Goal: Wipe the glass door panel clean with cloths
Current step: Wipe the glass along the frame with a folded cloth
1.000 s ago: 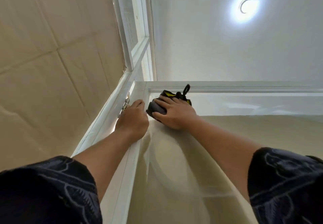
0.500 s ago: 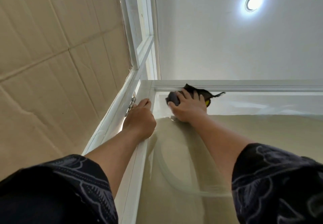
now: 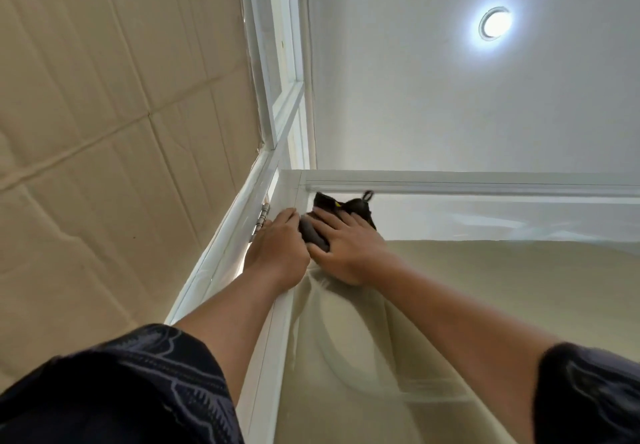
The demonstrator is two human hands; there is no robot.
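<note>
Right hand (image 3: 348,251) — flat on dark cloth (image 3: 313,236)

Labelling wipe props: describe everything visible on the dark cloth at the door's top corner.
The cloth is bunched, soft-looking fabric, dark grey at its left fold and black above, with a small yellow tag and a black hanging loop sticking up. It lies against the glass panel in its top-left corner, just under the white door frame. The right hand presses it with spread, straight fingers, covering its middle. The left hand sits right beside its grey edge; contact unclear.
</note>
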